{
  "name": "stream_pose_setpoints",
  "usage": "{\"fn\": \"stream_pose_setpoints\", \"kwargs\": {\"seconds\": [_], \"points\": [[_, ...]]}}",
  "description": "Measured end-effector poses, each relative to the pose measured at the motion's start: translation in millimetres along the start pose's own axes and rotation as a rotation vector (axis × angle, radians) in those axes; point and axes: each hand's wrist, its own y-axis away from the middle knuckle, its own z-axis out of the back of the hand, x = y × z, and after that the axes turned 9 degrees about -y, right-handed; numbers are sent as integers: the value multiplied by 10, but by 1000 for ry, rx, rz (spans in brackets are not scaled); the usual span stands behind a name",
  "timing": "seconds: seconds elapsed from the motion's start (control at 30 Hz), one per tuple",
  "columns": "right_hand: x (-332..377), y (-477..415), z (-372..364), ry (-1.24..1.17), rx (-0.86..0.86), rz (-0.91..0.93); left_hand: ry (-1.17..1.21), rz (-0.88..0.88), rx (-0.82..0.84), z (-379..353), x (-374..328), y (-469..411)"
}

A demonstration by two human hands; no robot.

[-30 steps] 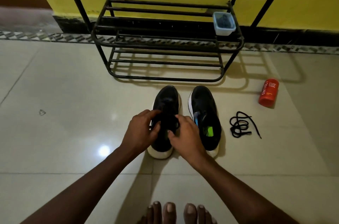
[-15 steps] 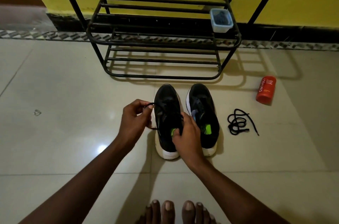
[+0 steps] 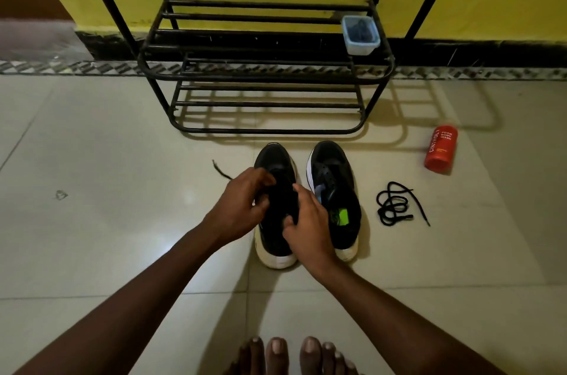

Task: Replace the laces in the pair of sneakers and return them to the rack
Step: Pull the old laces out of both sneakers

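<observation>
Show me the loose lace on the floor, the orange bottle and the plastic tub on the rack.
loose lace (image 3: 395, 206), head view, on its coiled part.
orange bottle (image 3: 441, 149), head view, middle of its side.
plastic tub (image 3: 362, 48), head view, front wall.

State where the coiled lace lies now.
In the head view, the coiled lace lies on the floor, right of the right sneaker and nearer the person than the orange bottle.
</observation>
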Motion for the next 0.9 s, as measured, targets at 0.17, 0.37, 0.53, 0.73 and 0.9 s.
{"fn": "stream_pose_setpoints", "kwargs": {"seconds": [0.17,0.37,0.53,0.73,0.9], "points": [[-62,0,-21,-77,-13,-29,-225,-113,33,-25,39,-232],[-91,22,-43,-126,-8,-49,-404,-136,37,-67,1,-283],[-113,36,-37,-158,-8,-51,-390,-91,-116,-182,-32,-270],[-129,58,-65,-155,-23,-39,142,403,-258,-232,10,-264],[-157,53,-72,-125,-40,-22,535,487,-236,-195,-23,-282]]}}
